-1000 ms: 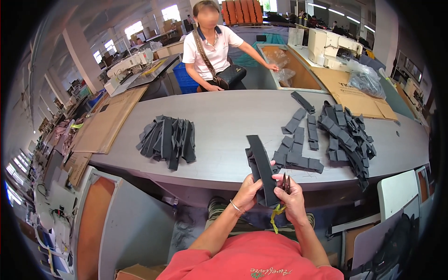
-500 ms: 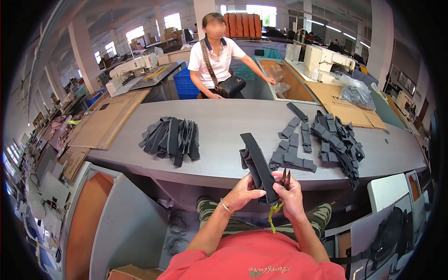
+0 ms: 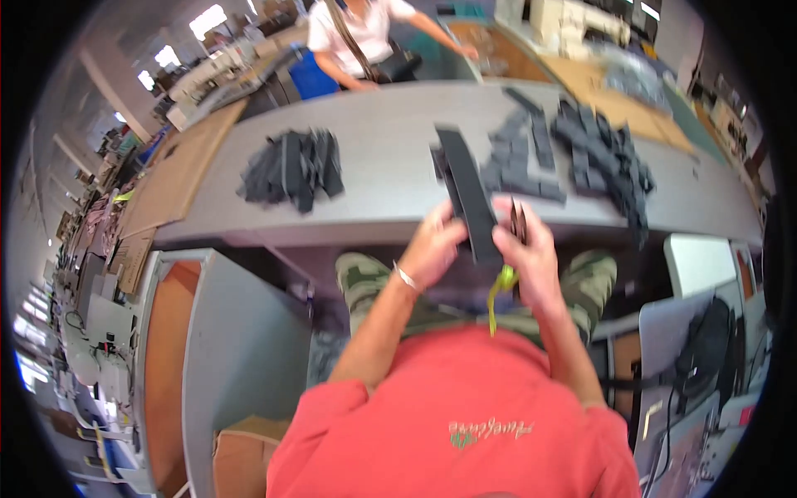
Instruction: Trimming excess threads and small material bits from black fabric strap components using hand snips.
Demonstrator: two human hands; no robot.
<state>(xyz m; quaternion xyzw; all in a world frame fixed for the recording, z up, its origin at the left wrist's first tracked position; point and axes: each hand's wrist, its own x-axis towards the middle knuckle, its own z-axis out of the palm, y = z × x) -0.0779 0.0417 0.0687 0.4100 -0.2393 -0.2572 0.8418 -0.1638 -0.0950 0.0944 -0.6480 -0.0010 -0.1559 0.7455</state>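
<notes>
Pinching black strip (image 3: pixel 468 189): left hand (image 3: pixel 432 251), right hand (image 3: pixel 534 253) | long, flat-faced, tilted | edge layers blurred, perhaps folded

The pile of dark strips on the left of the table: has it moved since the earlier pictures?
No. Against the flat cardboard beside it, the left pile of dark strips keeps its place on the grey table; the whole view shifted.

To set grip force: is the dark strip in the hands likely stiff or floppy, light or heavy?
The dark strip probably holds its shape: it juts straight past the left hand and right hand without visible droop. It looks slim and cloth-like, so likely light. Its layers might shift if squeezed, as a second edge shows alongside.
</notes>
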